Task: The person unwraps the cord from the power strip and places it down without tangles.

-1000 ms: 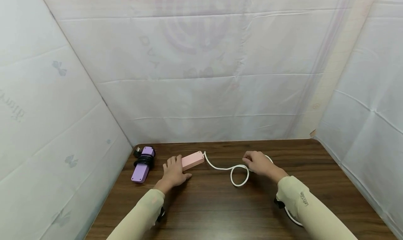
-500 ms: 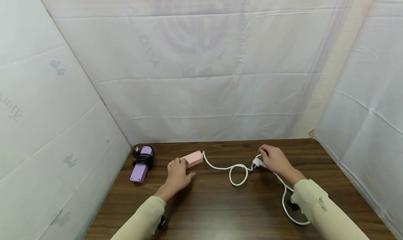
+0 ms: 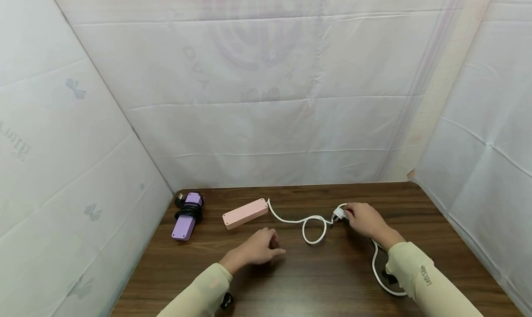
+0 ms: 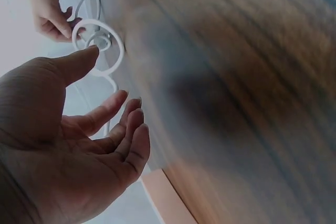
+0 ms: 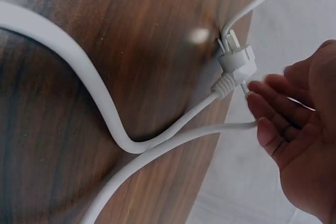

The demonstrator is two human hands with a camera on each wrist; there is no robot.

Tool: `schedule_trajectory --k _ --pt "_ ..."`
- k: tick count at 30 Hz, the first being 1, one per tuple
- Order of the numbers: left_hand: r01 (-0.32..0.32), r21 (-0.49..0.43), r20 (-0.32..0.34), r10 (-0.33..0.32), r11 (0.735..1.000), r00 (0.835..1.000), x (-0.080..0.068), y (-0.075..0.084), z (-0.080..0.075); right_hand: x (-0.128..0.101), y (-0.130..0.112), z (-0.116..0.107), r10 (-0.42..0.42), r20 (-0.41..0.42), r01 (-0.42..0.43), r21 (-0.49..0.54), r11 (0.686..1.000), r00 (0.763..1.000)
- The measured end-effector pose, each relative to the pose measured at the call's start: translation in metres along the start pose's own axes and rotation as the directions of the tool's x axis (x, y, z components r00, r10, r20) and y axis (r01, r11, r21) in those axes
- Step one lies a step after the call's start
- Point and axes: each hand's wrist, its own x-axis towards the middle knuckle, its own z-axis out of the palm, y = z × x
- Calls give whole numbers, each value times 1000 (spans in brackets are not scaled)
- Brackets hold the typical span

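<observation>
Dark wood-grain surface (image 3: 307, 280) spreads beneath two pale sleeves (image 3: 428, 273), which reach in from the near edge of the head view. The left hand (image 3: 257, 246) comes first, its grip moderately wide: the thumb stands apart from loosely bent fingers, with nothing between them. Farther forward, the right hand (image 3: 367, 220) keeps a narrower grip, fingers softly curved and the thumb apart from them; a white cable (image 5: 97, 90) passes behind the fingertips, and I cannot tell whether they touch it. Just beside those fingertips is the white plug (image 5: 236, 64), its prongs pointing away from them.

From there the cable runs left, through one round loop, to a pink power strip (image 3: 245, 213), which lies just beyond the left hand and well apart from the right. Half a second ago the left hand rested on that strip; now it is off it and closer to the person, while the right hand has come down beside the plug. The strip has hardly moved.

Left of it lies a purple power strip (image 3: 183, 227) wrapped in black cable (image 3: 190, 210). Whitish sheeting (image 3: 266, 123) hangs behind.
</observation>
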Motion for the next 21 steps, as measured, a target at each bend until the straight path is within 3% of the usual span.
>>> schedule_trajectory --k 3,5,10,21 --pt "65 -6 32 -65 998 997 -8 23 -10 -1 -4 3 -30 34 32 -56 998 999" --pt "94 20 37 -94 995 995 -11 28 -10 -3 -4 6 -54 44 59 -103 993 998" --pt "137 49 21 -138 989 990 -14 26 -9 -5 -5 13 -67 31 72 -175 982 997" --pt "109 49 13 -109 993 994 -18 23 -9 -6 -21 23 -61 117 73 -103 992 991"
